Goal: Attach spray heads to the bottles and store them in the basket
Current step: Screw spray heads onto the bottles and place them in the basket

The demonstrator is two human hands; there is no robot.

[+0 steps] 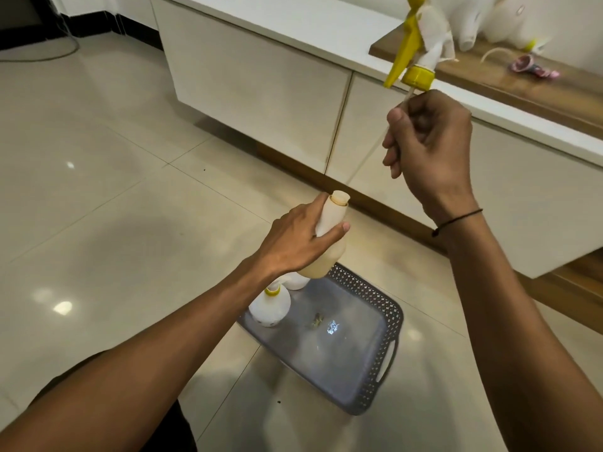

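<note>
Left hand (293, 239) wrapped round the neck of an uncapped bottle (329, 230) at frame centre; right hand (427, 151), upper right, pinching the thin tube just under one yellow spray head (414, 57). Below centre, one grey basket (388, 324) on the floor, holding two capped bottles (270, 308).

Glossy cream tiled floor (98, 177): bears one grey perforated basket (388, 324) and a white cabinet (261, 93) on feet.
</note>
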